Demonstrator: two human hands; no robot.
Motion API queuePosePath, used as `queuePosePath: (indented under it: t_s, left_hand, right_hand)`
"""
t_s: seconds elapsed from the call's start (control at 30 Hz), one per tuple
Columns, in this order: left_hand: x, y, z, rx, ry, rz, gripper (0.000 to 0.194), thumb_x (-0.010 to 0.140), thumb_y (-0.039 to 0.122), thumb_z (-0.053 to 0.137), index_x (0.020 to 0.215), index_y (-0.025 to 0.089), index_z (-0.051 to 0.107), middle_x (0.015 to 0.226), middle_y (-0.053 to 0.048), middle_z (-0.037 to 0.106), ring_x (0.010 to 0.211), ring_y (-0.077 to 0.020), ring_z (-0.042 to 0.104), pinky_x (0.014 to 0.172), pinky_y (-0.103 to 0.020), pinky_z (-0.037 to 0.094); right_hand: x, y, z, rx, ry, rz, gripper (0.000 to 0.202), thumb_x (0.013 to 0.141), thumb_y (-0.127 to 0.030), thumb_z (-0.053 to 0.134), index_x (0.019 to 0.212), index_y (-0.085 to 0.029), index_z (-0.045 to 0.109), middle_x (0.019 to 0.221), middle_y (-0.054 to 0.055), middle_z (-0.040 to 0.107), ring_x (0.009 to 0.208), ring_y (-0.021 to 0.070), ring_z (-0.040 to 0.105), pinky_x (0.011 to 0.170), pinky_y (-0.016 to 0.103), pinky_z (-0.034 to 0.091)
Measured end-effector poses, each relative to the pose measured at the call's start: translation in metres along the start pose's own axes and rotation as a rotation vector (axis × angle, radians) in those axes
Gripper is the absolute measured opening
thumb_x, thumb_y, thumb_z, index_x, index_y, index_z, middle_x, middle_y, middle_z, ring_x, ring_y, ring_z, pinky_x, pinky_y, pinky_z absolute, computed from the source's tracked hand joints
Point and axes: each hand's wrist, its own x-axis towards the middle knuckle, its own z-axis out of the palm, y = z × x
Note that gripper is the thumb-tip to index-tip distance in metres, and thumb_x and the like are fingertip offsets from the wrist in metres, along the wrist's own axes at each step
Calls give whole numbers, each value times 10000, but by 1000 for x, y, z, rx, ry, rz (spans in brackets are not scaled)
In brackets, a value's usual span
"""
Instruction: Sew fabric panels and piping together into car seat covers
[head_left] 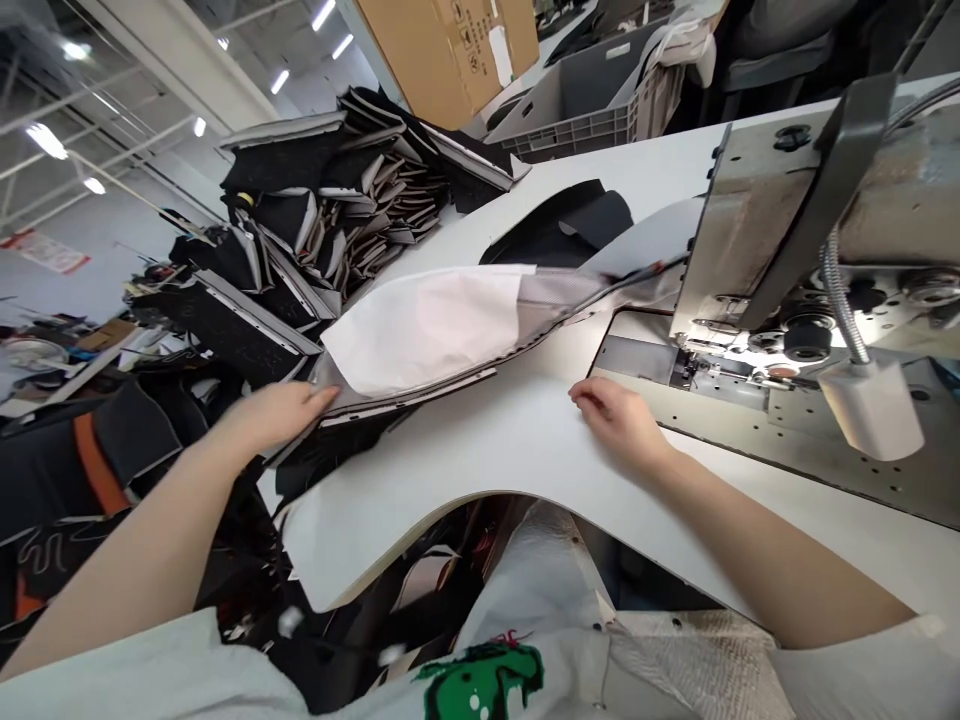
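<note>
At the left, my left hand [274, 418] pinches the end of a long sewn fabric panel [559, 290], with its thumb and fingers closed on the edge. The panel has a white backing sheet [442, 330], grey mesh and a dark stitched edge, and it stretches across the table toward the sewing machine [795, 250]. My right hand [619, 415] rests on the white table, its fingers curled together beside the machine's metal bed [645, 360]. It is apart from the panel; whether anything small is inside those fingers is hidden.
Folded black and grey panels [337, 190] are heaped at the back left. Behind the table are a grey plastic crate [577, 110] and a cardboard box [450, 50]. Dark fabric pieces [559, 220] lie behind the panel. A white lamp head [870, 405] hangs over the machine bed.
</note>
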Motion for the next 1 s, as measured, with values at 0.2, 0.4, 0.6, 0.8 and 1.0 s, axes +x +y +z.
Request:
queuePosePath:
  t_s: [0.2,0.4,0.6,0.8,1.0]
  left_hand:
    - [10,103,-12,71,231,452,514,902,401,380,1360,168,399,1311,-115,510,1184,-267,478,977,-388,411]
    - [57,188,44,178,373,660,755,758,426,636,1403,159,348,1396,-186,379,1295,-366,326,1084,-567,144]
    - [52,174,42,199,32,795,235,863,207,436,990,125,616,875,-145,642,848,-295,617,741,-397,444]
    - [-36,130,41,167,-370,1030,226,748,48,441,808,179,614,737,-68,661,647,-231,624,535,-287,374]
    - [-24,166,16,-155,-464,1342,221,866,264,470,745,201,644,723,-64,657,651,-193,583,613,-285,402]
  right_hand:
    - [-9,-8,0,-530,-8,-438,338,853,-81,404,1034,-235,644,1041,74,653,954,208,594,846,362,459]
    - [-6,-9,-11,-781,226,-318,520,834,-36,392,1316,-214,475,1378,152,435,1351,281,290,1042,482,322]
    - [5,2,-14,-938,318,-100,577,859,-100,397,1425,-176,314,1483,191,274,1384,354,183,1055,604,228]
    - [6,3,-7,-959,154,-164,456,859,-48,369,1276,-139,529,1280,167,551,1285,331,401,1067,552,286]
    - [-2,1,7,-869,-83,-282,459,773,-34,456,1202,-122,592,1235,125,599,1186,265,519,1038,383,410]
